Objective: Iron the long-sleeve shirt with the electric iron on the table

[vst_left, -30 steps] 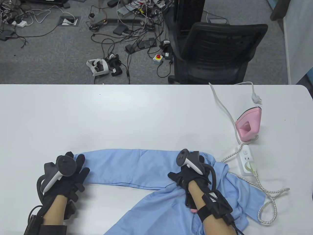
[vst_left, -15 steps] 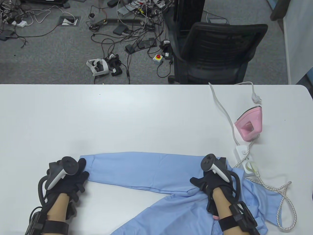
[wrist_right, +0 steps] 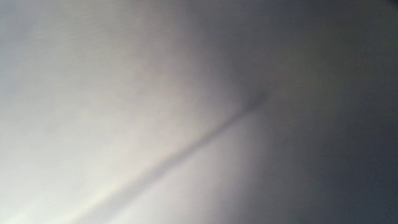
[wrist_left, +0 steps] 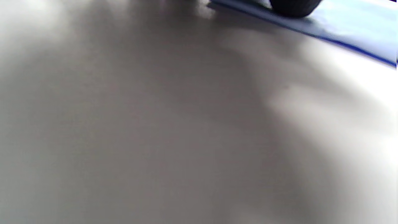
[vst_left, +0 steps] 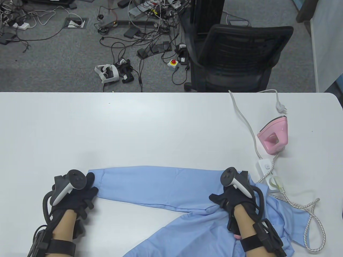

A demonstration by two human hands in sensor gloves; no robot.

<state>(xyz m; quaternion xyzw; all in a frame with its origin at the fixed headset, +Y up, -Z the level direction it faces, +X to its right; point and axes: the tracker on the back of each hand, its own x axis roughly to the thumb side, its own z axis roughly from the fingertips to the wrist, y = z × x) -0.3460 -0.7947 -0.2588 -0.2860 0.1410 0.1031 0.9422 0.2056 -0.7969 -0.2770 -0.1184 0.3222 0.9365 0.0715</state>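
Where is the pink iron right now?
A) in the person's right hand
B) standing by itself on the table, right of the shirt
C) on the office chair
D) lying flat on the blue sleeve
B: the pink iron stands alone on the table, while both hands rest on the blue shirt.

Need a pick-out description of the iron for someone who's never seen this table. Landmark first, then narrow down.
Start at the white table and go to its right side, beyond the blue shirt. The iron stands there, just past the white power strip. It is the only pink thing on the table, wedge-shaped, with a braided cord trailing toward the near edge.
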